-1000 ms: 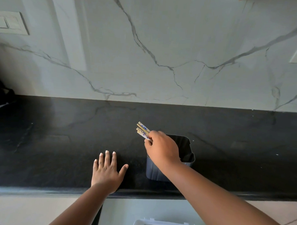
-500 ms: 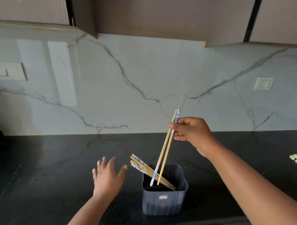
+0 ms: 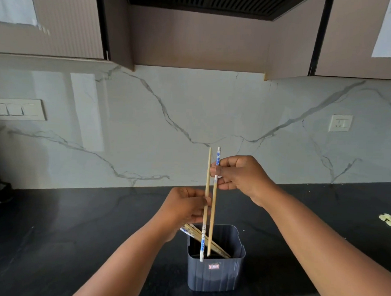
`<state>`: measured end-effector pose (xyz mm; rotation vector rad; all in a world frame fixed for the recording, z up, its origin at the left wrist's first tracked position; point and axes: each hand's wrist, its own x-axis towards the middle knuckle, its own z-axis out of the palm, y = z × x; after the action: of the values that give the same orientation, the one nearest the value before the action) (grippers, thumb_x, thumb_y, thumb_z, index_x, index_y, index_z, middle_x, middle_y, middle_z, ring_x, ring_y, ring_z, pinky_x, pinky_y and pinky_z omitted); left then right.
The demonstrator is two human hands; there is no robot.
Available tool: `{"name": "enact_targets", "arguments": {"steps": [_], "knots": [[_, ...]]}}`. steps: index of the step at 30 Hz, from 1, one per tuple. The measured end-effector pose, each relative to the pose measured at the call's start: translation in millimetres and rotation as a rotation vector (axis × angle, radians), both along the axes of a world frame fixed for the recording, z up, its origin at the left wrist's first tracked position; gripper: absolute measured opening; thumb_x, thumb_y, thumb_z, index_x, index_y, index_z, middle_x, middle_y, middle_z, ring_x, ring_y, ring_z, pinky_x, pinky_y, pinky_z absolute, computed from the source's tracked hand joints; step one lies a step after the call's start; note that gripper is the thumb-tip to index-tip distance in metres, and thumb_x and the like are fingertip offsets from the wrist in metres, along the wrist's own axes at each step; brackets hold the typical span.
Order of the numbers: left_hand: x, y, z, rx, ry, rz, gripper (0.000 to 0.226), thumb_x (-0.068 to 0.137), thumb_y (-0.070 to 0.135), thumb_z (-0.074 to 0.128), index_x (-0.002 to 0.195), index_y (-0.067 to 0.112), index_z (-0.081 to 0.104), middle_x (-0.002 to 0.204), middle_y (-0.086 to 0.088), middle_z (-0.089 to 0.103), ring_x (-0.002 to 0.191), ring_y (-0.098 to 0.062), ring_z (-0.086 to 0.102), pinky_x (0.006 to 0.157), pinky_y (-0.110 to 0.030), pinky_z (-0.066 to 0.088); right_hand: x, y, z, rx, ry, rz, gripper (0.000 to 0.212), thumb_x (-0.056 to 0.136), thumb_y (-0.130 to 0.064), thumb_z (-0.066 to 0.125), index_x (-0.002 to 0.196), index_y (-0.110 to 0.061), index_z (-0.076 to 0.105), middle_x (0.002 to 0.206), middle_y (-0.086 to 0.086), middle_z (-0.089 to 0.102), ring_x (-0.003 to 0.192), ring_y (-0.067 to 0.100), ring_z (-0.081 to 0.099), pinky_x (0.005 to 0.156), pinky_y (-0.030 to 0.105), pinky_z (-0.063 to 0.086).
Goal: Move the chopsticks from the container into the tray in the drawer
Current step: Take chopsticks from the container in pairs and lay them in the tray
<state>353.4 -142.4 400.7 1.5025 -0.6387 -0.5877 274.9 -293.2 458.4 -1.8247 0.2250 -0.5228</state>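
Black countertop (image 3: 54,231), veined marble backsplash (image 3: 191,108)

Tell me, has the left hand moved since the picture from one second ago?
Yes. The left hand was flat on the black countertop left of the grey container; now it is raised above the container's left rim, pinching a chopstick.

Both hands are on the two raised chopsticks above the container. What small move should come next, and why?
Probably lift the pair straight up a little more. The right hand pinches one chopstick near its top, the left hand grips the other chopstick lower down, but both lower ends still reach to the container rim, beside the leaning chopsticks left inside. The drawer tray is out of view.
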Motion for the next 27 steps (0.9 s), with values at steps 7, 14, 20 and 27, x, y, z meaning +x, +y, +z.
{"name": "enact_targets", "arguments": {"steps": [7,14,20,27], "knots": [[15,10,4,-0.184,0.349,-0.008,0.014,0.082,0.009,0.065,0.092,0.002,0.073,0.088,-0.015,0.074,0.073,-0.023,0.073,0.060,-0.030,0.059,-27,25,12,-0.962,-0.709,0.067,0.020,0.084,-0.009,0.070,0.104,-0.011,0.074,0.103,0.001,0.074,0.098,0.012,0.071,0.086,0.026,0.057],[26,19,9,-0.316,0.544,-0.122,0.016,0.079,0.009,0.067,0.091,0.000,0.074,0.090,-0.018,0.072,0.072,-0.024,0.072,0.061,-0.031,0.061,-28,6,-46,-1.525,-0.653,0.281,0.031,0.077,0.004,0.078,0.106,-0.007,0.075,0.113,0.009,0.072,0.112,0.024,0.066,0.086,0.036,0.058],[22,17,9,-0.245,0.491,-0.143,0.027,0.081,0.009,0.068,0.103,-0.005,0.069,0.093,-0.018,0.073,0.073,-0.023,0.073,0.056,-0.028,0.059,-25,2,-66,-1.505,-0.636,0.313,0.021,0.091,-0.005,0.064,0.108,-0.010,0.074,0.115,0.007,0.072,0.116,0.024,0.063,0.089,0.034,0.057],[14,12,6,-0.269,0.430,-0.100,0.012,0.089,0.003,0.058,0.095,-0.002,0.067,0.084,-0.015,0.071,0.075,-0.024,0.073,0.053,-0.029,0.059,-23,10,-76,-1.546,-0.662,0.306,0.023,0.086,-0.003,0.071,0.109,-0.009,0.074,0.115,0.007,0.072,0.115,0.023,0.064,0.103,0.032,0.047]]}}
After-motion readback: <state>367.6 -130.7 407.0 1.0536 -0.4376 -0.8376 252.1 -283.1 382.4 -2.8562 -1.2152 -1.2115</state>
